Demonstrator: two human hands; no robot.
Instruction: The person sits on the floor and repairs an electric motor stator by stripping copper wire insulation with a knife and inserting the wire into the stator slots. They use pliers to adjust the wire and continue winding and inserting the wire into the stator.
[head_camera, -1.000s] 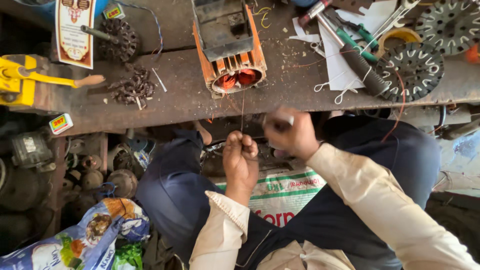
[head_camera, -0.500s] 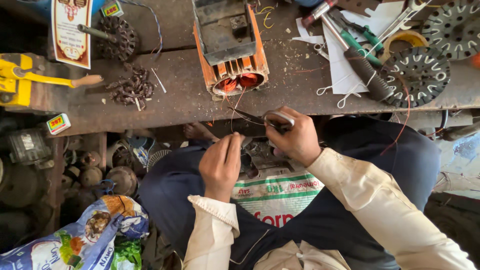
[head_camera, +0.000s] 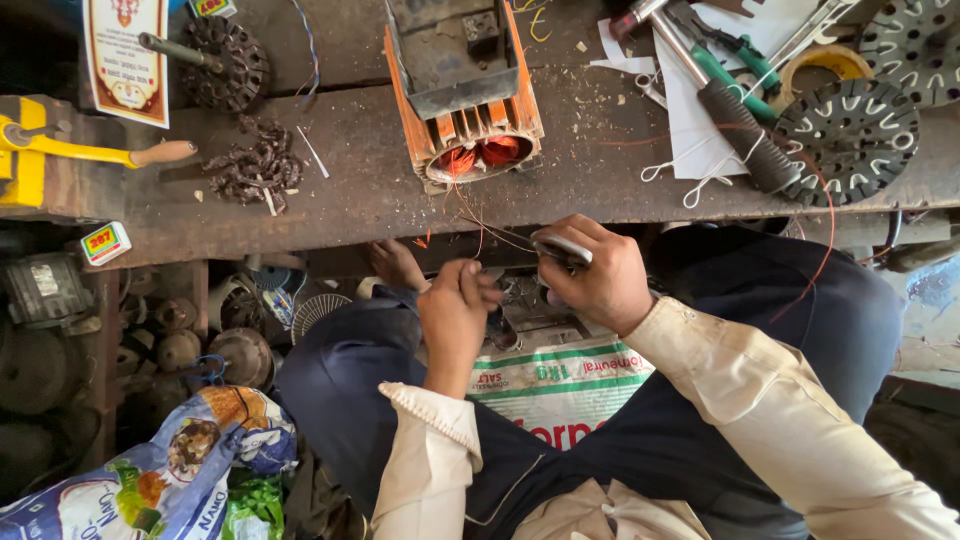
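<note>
An orange motor stator (head_camera: 462, 95) with copper windings lies on the worn wooden bench (head_camera: 380, 200), its open end toward me. Thin copper wires (head_camera: 478, 225) run from the windings down to my hands. My left hand (head_camera: 455, 315) is closed in a fist, pinching the wire ends just below the bench edge. My right hand (head_camera: 592, 275) grips a small flat metal tool (head_camera: 562, 247) against the same wires, a little to the right of the left hand.
On the bench lie a hammer with a ribbed grip (head_camera: 725, 105), a slotted metal disc (head_camera: 850, 140), white paper (head_camera: 700, 90), a pile of metal scraps (head_camera: 250, 170) and a yellow tool (head_camera: 40, 150). Motor parts (head_camera: 170, 340) and printed sacks (head_camera: 170, 470) crowd the floor at left.
My left hand has moved up and right toward the right hand. The right hand has shifted slightly and holds the metal tool closer to the wires.
</note>
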